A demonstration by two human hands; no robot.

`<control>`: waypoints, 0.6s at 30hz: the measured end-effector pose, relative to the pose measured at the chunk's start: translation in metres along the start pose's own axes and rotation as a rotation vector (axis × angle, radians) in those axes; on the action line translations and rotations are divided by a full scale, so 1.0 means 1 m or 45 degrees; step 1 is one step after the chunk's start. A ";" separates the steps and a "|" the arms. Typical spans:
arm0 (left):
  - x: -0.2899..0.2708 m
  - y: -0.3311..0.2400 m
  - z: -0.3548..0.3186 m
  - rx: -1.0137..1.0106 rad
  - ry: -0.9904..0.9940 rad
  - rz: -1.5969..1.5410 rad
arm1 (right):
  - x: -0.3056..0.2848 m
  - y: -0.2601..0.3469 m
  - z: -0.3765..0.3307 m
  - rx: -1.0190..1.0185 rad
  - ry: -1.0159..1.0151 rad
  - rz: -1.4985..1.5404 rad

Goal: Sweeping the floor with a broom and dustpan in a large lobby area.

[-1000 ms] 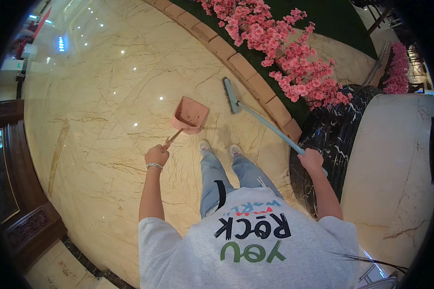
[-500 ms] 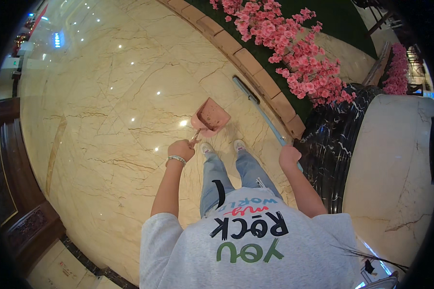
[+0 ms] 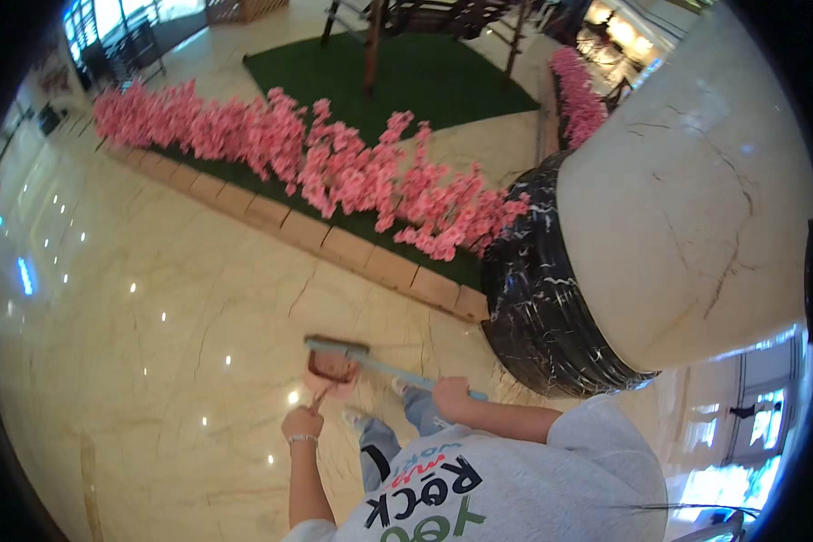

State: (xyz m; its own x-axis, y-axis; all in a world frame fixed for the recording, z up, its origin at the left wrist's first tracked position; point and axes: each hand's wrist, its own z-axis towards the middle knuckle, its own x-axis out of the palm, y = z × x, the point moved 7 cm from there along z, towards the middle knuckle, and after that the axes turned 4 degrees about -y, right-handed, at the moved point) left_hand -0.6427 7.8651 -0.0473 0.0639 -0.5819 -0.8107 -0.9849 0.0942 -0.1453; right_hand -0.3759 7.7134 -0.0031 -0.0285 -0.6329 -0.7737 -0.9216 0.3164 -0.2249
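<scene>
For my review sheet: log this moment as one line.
left hand: holds pink plastic dustpan | right hand: holds light-blue long-handled broom, head at dustpan | glossy beige marble floor

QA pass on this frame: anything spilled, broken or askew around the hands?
Nothing stands out. Left hand holds the pink dustpan, right hand the broom, its head at the pan's mouth. Marble floor shows only light glints.

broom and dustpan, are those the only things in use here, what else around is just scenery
In use:
- pink dustpan, held by the left hand
- broom on a pale blue handle, held by the right hand
- marble floor

Just scenery:
- pink flowers
- brick edging
- green turf
- column with a black marble base
</scene>
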 end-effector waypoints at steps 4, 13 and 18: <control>-0.008 -0.002 -0.005 0.053 -0.079 -0.051 | -0.009 -0.003 -0.012 0.017 -0.001 0.062; -0.014 0.004 -0.006 0.067 -0.083 -0.076 | -0.011 -0.061 0.007 0.107 0.104 0.162; -0.011 0.022 -0.018 0.055 -0.058 -0.064 | -0.016 -0.093 0.006 0.292 0.143 0.364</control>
State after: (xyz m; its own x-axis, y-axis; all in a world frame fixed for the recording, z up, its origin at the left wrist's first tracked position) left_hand -0.6679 7.8591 -0.0316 0.1217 -0.5495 -0.8266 -0.9725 0.1007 -0.2102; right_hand -0.2872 7.6976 0.0267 -0.3257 -0.5659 -0.7574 -0.7603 0.6329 -0.1460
